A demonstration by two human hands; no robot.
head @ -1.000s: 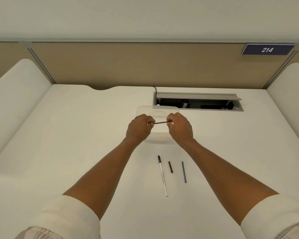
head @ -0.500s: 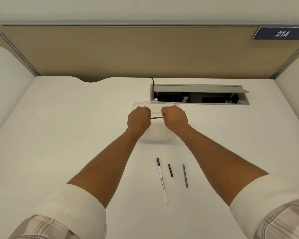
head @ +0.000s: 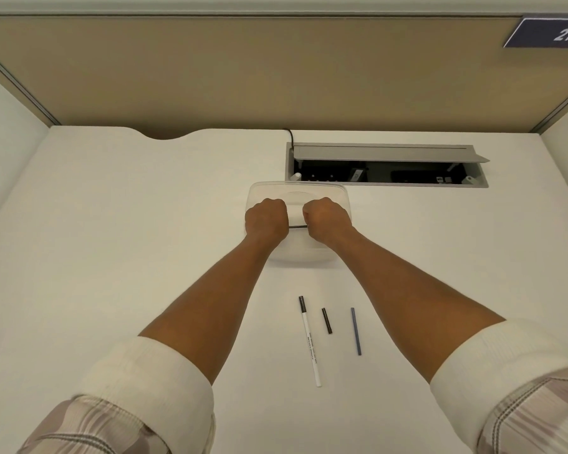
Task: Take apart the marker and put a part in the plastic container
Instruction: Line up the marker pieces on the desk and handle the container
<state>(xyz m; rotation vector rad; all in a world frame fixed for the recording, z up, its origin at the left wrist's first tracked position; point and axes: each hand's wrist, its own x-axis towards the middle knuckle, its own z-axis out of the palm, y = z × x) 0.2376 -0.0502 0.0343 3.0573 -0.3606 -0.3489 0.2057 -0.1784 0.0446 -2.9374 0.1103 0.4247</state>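
Note:
My left hand (head: 265,219) and my right hand (head: 327,219) are both fisted around the ends of a thin dark marker part (head: 297,226). Only a short stretch of it shows between the fists. Both hands hover over the clear plastic container (head: 338,194), which stands on the white desk. Nearer to me lie a white marker with a black cap (head: 310,342), a short black piece (head: 326,320) and a slim grey-blue piece (head: 356,331), side by side between my forearms.
An open cable hatch (head: 386,165) with a raised grey lid sits in the desk just behind the container. A tan partition (head: 276,73) closes the back, with a "214" sign (head: 551,32) at top right. White side panels flank the desk (head: 128,224).
My fists have drawn closer together on the dark part, so less of it shows between them. The view has tilted down and forward; the parts on the desk have not moved.

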